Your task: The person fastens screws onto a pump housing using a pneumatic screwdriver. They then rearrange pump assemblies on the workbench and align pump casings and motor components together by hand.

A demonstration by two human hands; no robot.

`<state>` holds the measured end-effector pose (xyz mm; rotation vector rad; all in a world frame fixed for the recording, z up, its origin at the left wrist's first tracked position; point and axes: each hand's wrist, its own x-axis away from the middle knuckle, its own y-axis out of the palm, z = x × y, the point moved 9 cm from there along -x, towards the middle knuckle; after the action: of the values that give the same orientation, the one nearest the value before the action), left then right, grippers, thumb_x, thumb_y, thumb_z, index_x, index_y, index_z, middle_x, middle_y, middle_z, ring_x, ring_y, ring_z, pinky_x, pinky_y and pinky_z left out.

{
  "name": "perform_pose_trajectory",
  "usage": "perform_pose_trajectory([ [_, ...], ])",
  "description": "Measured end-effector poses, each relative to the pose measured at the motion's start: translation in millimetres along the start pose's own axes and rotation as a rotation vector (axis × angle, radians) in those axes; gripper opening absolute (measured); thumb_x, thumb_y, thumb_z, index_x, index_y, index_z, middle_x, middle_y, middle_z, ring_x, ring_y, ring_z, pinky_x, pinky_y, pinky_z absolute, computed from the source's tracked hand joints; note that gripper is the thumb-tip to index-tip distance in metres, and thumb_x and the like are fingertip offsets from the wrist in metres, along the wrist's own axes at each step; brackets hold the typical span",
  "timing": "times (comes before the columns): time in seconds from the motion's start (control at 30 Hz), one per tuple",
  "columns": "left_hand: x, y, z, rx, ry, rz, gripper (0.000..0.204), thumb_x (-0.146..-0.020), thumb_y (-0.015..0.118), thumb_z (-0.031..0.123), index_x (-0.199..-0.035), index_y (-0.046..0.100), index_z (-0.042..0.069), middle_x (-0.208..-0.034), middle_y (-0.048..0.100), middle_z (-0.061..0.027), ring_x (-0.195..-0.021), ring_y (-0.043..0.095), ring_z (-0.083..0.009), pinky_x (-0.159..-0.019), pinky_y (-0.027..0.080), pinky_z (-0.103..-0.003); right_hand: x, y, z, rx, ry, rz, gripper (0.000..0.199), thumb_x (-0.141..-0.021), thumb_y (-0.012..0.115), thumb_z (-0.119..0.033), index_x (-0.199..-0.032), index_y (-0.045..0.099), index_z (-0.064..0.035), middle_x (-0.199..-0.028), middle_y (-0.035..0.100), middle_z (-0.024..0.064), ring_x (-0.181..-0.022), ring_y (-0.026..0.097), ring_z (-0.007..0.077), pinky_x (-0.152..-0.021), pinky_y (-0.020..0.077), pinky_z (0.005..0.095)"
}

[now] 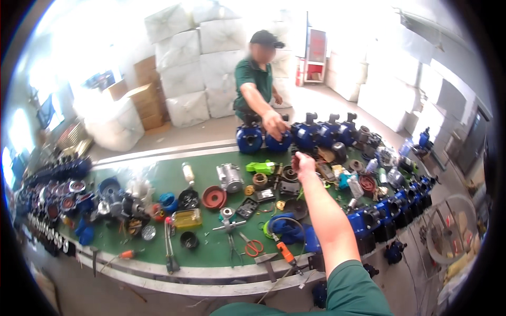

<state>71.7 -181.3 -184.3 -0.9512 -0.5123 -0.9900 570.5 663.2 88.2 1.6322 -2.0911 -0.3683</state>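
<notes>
My right hand (304,163) reaches far across the green-topped bench (174,263), its arm coming in from the lower right. The fingers are curled closed, and a small dark shape shows at their tips; I cannot make out what it is. Just beyond stands a row of blue pump bodies (305,134) with black fittings on top. A co-worker's hand (275,124) rests over another blue pump (278,143) in that row. My left hand is not in view. Left of my arm lie a silver motor housing (230,178) and a bright green part (260,167).
Orange-handled scissors (252,246), pliers (234,252), a hammer (267,262) and an orange power tool (285,254) lie along the near edge. More blue pumps (363,221) line the right edge. Dark red bowl (214,197) sits mid-bench. A co-worker (255,79) stands across.
</notes>
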Motion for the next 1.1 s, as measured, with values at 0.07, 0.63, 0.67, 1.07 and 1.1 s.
perform_pose_trajectory([
  [0.07, 18.9, -1.1, -10.8, 0.024, -0.011, 0.043, 0.057, -0.092, 0.060, 0.034, -0.138, 0.052, 0.000, -0.138, 0.055, -0.0229, -0.126, 0.053, -0.0356, -0.105, 0.044, -0.044, -2.9, 20.8, 0.1, 0.057, -0.011, -0.006, 0.008, -0.092, 0.066, -0.015, -0.088, 0.066, -0.0082, -0.074, 0.067, 0.0040, -0.058, 0.062, 0.0151, -0.048, 0.0513, 0.0307],
  [0.63, 75.9, 18.2, -141.9, 0.484, -0.343, 0.343, 0.043, -0.083, 0.068, 0.013, -0.123, 0.062, -0.001, -0.098, 0.071, -0.0133, -0.082, 0.069, -0.0182, -0.068, 0.054, -0.030, 99.0, 98.8, 126.9, 0.587, -0.047, -0.525, 0.022, -0.088, 0.059, -0.027, -0.070, 0.058, -0.0148, -0.061, 0.053, -0.0003, -0.054, 0.050, 0.0124, -0.051, 0.0377, 0.0293],
  [0.67, 68.2, 15.9, -144.1, 0.488, -0.346, 0.341, 0.043, -0.083, 0.068, 0.013, -0.123, 0.062, -0.001, -0.098, 0.071, -0.0133, -0.082, 0.069, -0.0182, -0.068, 0.054, -0.030, 134.2, 82.5, 160.2, 0.651, -0.080, -0.580, 0.021, -0.085, 0.060, -0.022, -0.066, 0.057, -0.0131, -0.059, 0.052, 0.0010, -0.054, 0.050, 0.0139, -0.052, 0.0397, 0.0302],
  [1.07, -36.1, -74.8, -144.3, 0.300, -0.222, 0.243, 0.043, -0.083, 0.066, 0.016, -0.123, 0.063, 0.001, -0.106, 0.072, -0.0149, -0.094, 0.070, -0.0209, -0.083, 0.055, -0.033, 456.5, -200.7, 381.0, 1.701, 0.245, -0.804, 0.040, -0.073, 0.072, -0.031, -0.103, 0.075, -0.0055, -0.100, 0.073, 0.0196, -0.098, 0.070, 0.0341, -0.091, 0.0547, 0.0410],
  [1.1, -52.4, -84.6, -146.8, 0.254, -0.210, 0.207, 0.043, -0.083, 0.066, 0.017, -0.124, 0.063, 0.002, -0.108, 0.072, -0.0149, -0.097, 0.070, -0.0224, -0.086, 0.055, -0.034, 463.6, -216.1, 372.6, 1.766, 0.348, -0.740, 0.040, -0.073, 0.074, -0.029, -0.106, 0.074, -0.0054, -0.104, 0.072, 0.0189, -0.103, 0.069, 0.0331, -0.095, 0.0532, 0.0390],
])
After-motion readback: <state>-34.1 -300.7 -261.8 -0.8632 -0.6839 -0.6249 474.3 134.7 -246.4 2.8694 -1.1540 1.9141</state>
